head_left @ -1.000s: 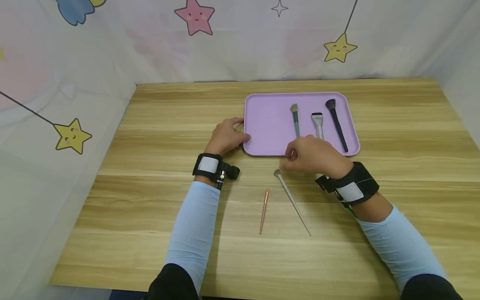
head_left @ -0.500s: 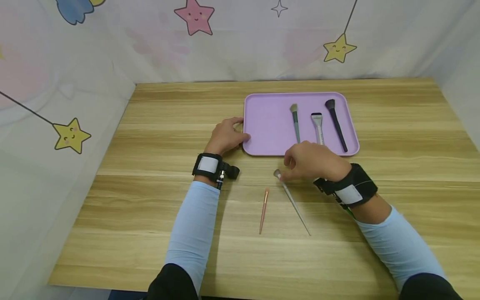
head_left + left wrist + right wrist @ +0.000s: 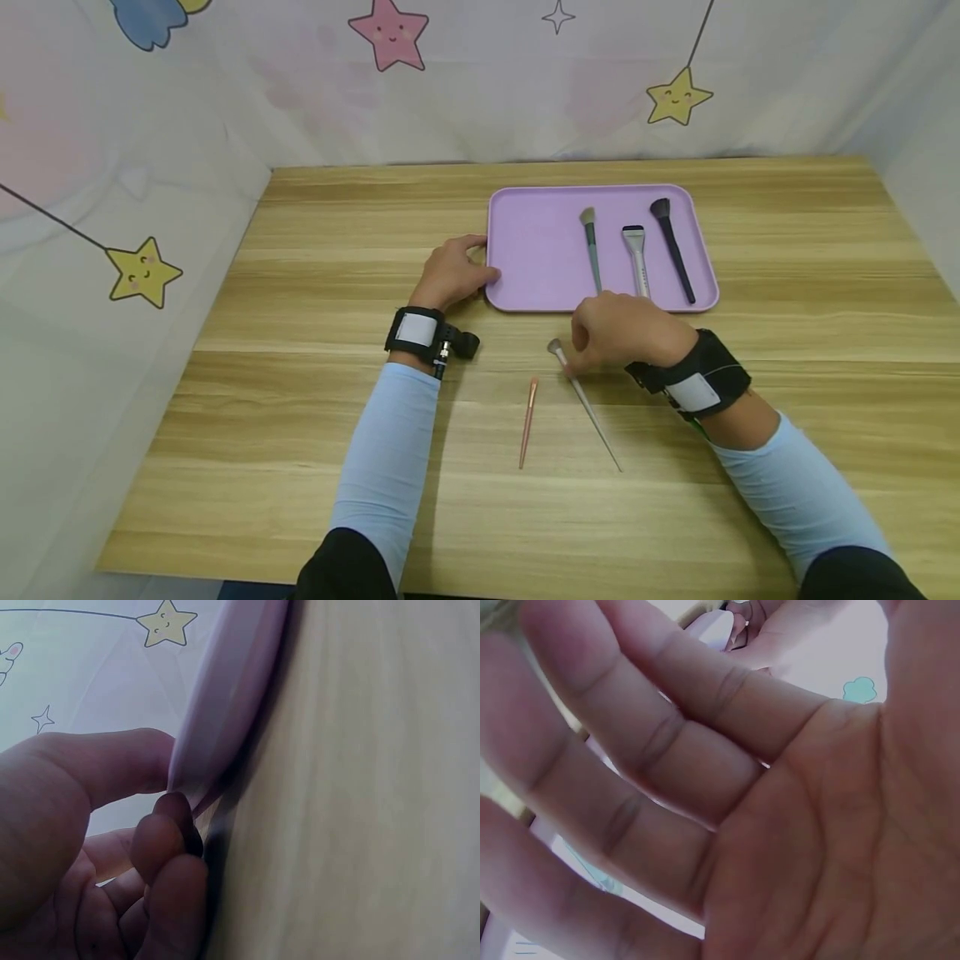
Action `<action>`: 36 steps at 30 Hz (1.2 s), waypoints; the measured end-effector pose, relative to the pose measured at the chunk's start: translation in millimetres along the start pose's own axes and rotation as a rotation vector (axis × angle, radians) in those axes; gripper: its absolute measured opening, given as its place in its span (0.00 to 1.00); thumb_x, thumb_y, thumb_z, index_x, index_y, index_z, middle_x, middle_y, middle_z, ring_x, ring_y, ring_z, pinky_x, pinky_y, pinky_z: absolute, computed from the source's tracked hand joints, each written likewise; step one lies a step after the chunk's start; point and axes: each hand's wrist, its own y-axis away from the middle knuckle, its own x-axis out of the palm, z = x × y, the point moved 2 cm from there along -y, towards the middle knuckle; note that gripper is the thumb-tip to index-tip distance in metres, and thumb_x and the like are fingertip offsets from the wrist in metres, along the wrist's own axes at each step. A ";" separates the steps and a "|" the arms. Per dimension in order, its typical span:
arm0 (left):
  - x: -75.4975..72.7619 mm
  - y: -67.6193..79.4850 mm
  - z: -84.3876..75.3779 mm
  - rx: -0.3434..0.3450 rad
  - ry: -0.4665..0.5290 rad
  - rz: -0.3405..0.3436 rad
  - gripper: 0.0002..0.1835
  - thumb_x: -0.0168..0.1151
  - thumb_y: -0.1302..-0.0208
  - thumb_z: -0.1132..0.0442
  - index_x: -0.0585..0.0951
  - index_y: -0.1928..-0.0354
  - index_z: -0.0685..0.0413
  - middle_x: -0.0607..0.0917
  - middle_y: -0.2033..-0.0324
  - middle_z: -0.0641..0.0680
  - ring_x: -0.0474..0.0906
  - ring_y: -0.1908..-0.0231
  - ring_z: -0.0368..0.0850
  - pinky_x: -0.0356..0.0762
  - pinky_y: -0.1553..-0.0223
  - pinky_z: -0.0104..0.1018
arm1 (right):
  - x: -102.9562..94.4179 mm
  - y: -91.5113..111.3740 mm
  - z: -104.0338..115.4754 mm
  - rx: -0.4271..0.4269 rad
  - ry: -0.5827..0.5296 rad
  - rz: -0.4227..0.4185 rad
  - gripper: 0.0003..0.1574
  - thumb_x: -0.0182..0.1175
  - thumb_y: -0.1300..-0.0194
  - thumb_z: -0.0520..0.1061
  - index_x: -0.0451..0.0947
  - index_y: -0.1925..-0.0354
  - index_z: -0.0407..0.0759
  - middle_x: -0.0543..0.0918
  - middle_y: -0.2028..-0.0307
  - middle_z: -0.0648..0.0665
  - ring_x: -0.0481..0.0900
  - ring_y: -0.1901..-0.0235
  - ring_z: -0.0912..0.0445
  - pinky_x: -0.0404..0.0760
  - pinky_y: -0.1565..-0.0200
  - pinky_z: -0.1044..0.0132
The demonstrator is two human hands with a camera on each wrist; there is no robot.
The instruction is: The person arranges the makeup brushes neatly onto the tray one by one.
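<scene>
Right hand (image 3: 630,329): over the upper handle of the long grey brush (image 3: 588,410), just below its head; fingers gently bent, thumb and forefinger bowed round a gap; cannot tell whether the tips pinch the handle. The brush lies slantwise on the table (image 3: 285,417), head toward the tray (image 3: 525,242), handle tapering to a thin point. Left hand (image 3: 453,271): holding the tray's left side, thumb over the rim, other fingers against the outer edge. A short strip of tabletop separates the tray's front edge from the grey brush head; a broad stretch runs left to the table's edge. Pink brush (image 3: 528,423), short and slim, near the grey one on its left. Tray: smooth lilac, rounded corners, raised lip; in it a green brush (image 3: 592,250), flat-headed white brush (image 3: 636,250) and black brush (image 3: 675,250). Tabletop wood-grained; behind it, pale cloth (image 3: 480,108) printed with stars.
</scene>
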 end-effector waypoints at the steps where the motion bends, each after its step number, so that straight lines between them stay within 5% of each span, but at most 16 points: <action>1: 0.0 0.2 -0.2 0.000 0.002 -0.001 0.35 0.65 0.51 0.54 0.70 0.37 0.44 0.81 0.81 0.51 0.76 0.82 0.43 0.69 0.80 0.36 | 0.5 0.3 0.4 -0.001 0.001 0.005 0.21 0.69 0.56 0.63 0.78 0.79 0.49 0.78 0.77 0.51 0.73 0.78 0.55 0.74 0.77 0.62; 17: -0.3 -0.2 -1.6 0.003 -0.005 0.000 0.35 0.65 0.51 0.54 0.70 0.37 0.44 0.81 0.82 0.50 0.76 0.83 0.43 0.69 0.80 0.35 | 10.6 -0.5 4.3 0.002 0.060 0.030 0.22 0.71 0.62 0.63 0.75 0.88 0.52 0.75 0.85 0.54 0.71 0.82 0.57 0.72 0.81 0.63; 36: -0.4 0.4 -1.0 -0.010 -0.002 0.003 0.35 0.65 0.50 0.54 0.69 0.37 0.44 0.81 0.82 0.51 0.76 0.83 0.43 0.69 0.81 0.35 | 11.6 -5.5 1.9 -0.033 0.075 0.037 0.18 0.70 0.55 0.58 0.75 0.88 0.53 0.75 0.85 0.54 0.71 0.83 0.58 0.70 0.82 0.65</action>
